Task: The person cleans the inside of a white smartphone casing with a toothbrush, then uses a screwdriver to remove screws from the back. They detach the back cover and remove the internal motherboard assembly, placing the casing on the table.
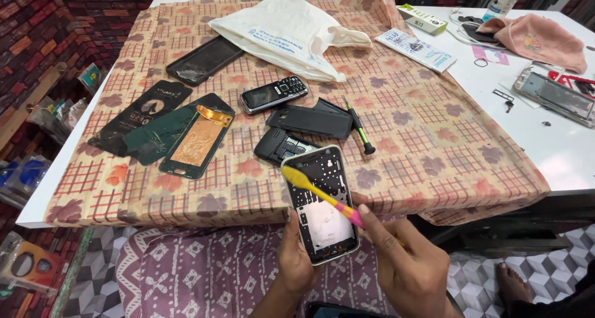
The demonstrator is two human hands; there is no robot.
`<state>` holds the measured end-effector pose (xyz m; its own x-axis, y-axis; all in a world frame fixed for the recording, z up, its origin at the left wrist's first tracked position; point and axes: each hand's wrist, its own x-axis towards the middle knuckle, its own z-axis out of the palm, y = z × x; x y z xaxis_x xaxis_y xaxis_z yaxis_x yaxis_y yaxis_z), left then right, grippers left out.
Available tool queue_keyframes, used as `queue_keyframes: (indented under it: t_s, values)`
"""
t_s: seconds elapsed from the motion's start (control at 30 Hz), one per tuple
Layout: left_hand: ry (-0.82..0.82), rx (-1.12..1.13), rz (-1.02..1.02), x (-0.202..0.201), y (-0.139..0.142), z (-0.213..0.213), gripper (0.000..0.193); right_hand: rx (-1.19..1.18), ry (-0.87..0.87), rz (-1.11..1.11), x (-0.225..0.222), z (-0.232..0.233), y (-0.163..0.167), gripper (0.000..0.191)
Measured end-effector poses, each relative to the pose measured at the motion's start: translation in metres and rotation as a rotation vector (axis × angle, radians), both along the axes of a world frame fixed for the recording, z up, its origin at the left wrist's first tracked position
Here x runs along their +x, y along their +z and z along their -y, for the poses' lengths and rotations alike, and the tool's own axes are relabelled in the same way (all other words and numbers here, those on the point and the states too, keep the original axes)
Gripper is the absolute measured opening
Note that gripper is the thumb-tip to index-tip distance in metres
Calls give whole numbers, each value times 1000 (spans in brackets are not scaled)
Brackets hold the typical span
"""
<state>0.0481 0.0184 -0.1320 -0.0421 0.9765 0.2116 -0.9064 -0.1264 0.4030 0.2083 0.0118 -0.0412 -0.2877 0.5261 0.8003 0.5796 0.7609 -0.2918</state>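
brushing phone frame (pixel 322 206) | left hand (pixel 296 262) holds | right hand (pixel 406 262) grips toothbrush (pixel 319 194)

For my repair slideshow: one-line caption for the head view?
Left hand holds an opened phone frame while right hand brushes it with a toothbrush.

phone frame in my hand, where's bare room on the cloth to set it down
Free: the cloth right of the screwdriver, and its near-left corner below the dark card sleeves. Crowded: the middle, around the keypad phone and back covers.

A phone repair shop: a cloth-covered bench (pixel 434 163) strewn with opened phones (pixel 273 94), back covers (pixel 310 121), a screwdriver (pixel 359 127), and packaged accessories (pixel 421 19)
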Motion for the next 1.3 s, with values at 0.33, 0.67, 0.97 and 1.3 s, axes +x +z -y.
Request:
queue_keyframes:
  t_s: [0.33, 0.67, 0.97, 1.3]
  values:
    - [1, -57, 25, 1, -2, -1, 67, 45, -101, 9, -1, 3, -5, 47]
    - [-1, 130, -12, 1, -4, 0, 68, 15, -152, -22, -2, 2, -2, 41]
    - [-13, 215, -38, 0, -13, 0, 67, 112, -264, 45, 0, 0, -3, 43]
    - [-7, 314, -97, -5, 13, 3, 76, 94, -265, 42, 9, -2, 2, 41]
